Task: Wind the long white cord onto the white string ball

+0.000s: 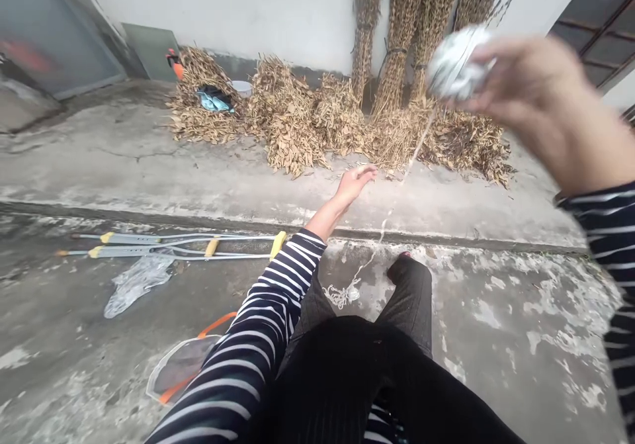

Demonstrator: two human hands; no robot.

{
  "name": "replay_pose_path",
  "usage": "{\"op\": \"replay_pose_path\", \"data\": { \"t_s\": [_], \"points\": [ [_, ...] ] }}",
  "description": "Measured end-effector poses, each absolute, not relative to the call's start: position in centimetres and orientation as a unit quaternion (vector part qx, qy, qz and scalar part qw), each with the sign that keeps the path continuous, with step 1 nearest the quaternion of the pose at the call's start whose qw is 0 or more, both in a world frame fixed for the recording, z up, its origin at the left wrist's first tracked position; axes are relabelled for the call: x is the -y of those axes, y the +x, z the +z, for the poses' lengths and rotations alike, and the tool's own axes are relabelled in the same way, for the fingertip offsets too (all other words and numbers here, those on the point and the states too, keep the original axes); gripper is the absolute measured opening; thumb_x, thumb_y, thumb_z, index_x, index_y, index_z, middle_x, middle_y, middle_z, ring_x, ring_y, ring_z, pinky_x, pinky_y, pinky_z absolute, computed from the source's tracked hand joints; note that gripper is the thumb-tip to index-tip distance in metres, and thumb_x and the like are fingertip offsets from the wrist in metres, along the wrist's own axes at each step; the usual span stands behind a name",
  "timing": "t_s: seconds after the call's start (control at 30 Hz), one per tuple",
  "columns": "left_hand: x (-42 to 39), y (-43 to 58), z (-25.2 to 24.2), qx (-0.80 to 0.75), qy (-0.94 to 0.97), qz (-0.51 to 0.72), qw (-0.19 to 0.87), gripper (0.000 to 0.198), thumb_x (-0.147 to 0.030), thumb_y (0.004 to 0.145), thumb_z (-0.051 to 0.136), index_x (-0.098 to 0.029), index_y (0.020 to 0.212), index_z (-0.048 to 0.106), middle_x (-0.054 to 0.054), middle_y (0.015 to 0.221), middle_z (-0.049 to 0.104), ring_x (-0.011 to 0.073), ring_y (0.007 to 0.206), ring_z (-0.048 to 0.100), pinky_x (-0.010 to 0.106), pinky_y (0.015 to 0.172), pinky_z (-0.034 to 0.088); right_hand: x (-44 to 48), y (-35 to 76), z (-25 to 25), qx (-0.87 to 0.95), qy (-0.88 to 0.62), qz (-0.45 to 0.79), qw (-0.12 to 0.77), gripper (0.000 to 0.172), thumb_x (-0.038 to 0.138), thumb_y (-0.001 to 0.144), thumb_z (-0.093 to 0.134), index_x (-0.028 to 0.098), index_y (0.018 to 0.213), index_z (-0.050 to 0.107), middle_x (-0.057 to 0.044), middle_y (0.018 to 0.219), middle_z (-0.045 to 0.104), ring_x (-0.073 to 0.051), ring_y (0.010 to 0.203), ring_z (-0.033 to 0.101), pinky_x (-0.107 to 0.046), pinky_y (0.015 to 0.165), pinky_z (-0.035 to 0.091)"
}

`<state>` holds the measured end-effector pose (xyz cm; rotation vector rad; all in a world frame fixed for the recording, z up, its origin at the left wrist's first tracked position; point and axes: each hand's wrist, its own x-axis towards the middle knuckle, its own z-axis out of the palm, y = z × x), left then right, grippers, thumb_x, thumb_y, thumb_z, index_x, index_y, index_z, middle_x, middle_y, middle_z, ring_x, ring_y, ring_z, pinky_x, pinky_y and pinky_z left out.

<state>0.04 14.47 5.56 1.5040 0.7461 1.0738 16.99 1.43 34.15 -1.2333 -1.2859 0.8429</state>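
Raised at the upper right, my right hand is closed around a ball of white string; both are blurred by motion. A strand of string hangs from the ball and runs down between my legs to a loose tangle of string on the ground. My left hand reaches forward in the middle of the view, to the left of the strand and apart from it. Its fingers stretch out toward the right, and nothing shows in them.
A pair of crutches lies on the ground at left, beside a clear plastic bag. Nearer is a mesh bag with orange straps. A low concrete step crosses ahead, with heaps of dried plants and upright dried bundles along the wall.
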Motion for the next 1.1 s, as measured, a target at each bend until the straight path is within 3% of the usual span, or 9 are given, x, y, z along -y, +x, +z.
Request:
{"op": "replay_pose_path", "data": {
  "t_s": [0.07,0.17,0.33,0.43,0.53,0.77,0.97,1.1],
  "points": [
    [-14.3,0.7,8.8,-0.244,0.617,0.509,0.548,0.027,-0.027,0.094,0.063,-0.013,0.114,0.075,0.012,0.117,0.078,0.0227,0.115,0.071,0.038,0.111,0.046,-1.6,15.9,32.1,0.489,-0.538,0.421,0.542,0.024,0.002,0.093,0.061,0.008,0.115,0.07,-0.01,0.127,0.07,-0.02,0.107,0.073,-0.029,0.085,0.065],
    [-12.4,1.2,10.9,-0.213,0.611,0.517,0.561,0.028,-0.033,0.092,0.067,-0.013,0.107,0.078,0.011,0.111,0.08,0.0235,0.115,0.07,0.038,0.112,0.045,-2.2,15.3,28.2,0.434,-0.534,0.475,0.549,0.027,0.006,0.087,0.066,0.012,0.113,0.072,-0.01,0.123,0.072,-0.019,0.1,0.073,-0.03,0.075,0.067],
    [-9.4,2.0,10.6,-0.177,0.581,0.504,0.614,0.036,-0.048,0.088,0.071,-0.014,0.091,0.08,0.008,0.093,0.08,0.0231,0.106,0.07,0.039,0.112,0.044,-2.6,15.6,24.3,0.381,-0.526,0.52,0.555,0.025,0.007,0.072,0.069,0.012,0.097,0.072,-0.009,0.101,0.075,-0.02,0.087,0.072,-0.035,0.069,0.066],
    [-8.8,2.3,10.5,-0.176,0.596,0.496,0.606,0.035,-0.047,0.085,0.073,-0.014,0.075,0.077,0.007,0.089,0.079,0.0216,0.103,0.069,0.037,0.112,0.043,-2.1,15.6,23.1,0.373,-0.514,0.539,0.553,0.024,0.008,0.07,0.067,0.012,0.093,0.071,-0.008,0.091,0.075,-0.019,0.08,0.071,-0.033,0.064,0.065],
    [-8.5,2.3,10.0,-0.184,0.594,0.486,0.614,0.032,-0.043,0.086,0.07,-0.014,0.073,0.076,0.007,0.084,0.077,0.0215,0.1,0.069,0.038,0.112,0.042,-1.5,15.8,22.5,0.347,-0.504,0.548,0.57,0.025,0.009,0.07,0.065,0.012,0.094,0.069,-0.007,0.089,0.075,-0.018,0.077,0.07,-0.031,0.062,0.064],
    [-6.2,-0.2,5.1,-0.232,0.55,0.42,0.684,0.024,-0.037,0.082,0.07,-0.014,0.075,0.073,0.006,0.074,0.075,0.0247,0.099,0.073,0.045,0.115,0.04,-0.1,17.5,19.8,0.274,-0.452,0.541,0.654,0.041,0.009,0.071,0.064,0.02,0.11,0.063,-0.003,0.099,0.075,-0.018,0.086,0.072,-0.029,0.064,0.065],
    [-3.4,-5.3,-1.6,-0.287,0.551,0.343,0.705,0.029,-0.044,0.08,0.073,-0.016,0.074,0.072,0.009,0.084,0.078,0.028,0.11,0.072,0.045,0.116,0.04,2.0,18.8,14.2,0.236,-0.421,0.544,0.687,0.043,0.015,0.071,0.066,0.024,0.113,0.06,-0.003,0.099,0.074,-0.016,0.088,0.072,-0.026,0.065,0.065],
    [-2.6,-9.2,-5.8,-0.382,0.549,0.311,0.675,0.029,-0.045,0.079,0.074,-0.016,0.074,0.073,0.01,0.09,0.08,0.03,0.114,0.07,0.046,0.114,0.042,3.6,20.2,13.6,0.277,-0.389,0.515,0.712,0.046,0.019,0.07,0.068,0.026,0.115,0.061,-0.004,0.104,0.074,-0.017,0.094,0.071,-0.028,0.072,0.065]
  ]
}}
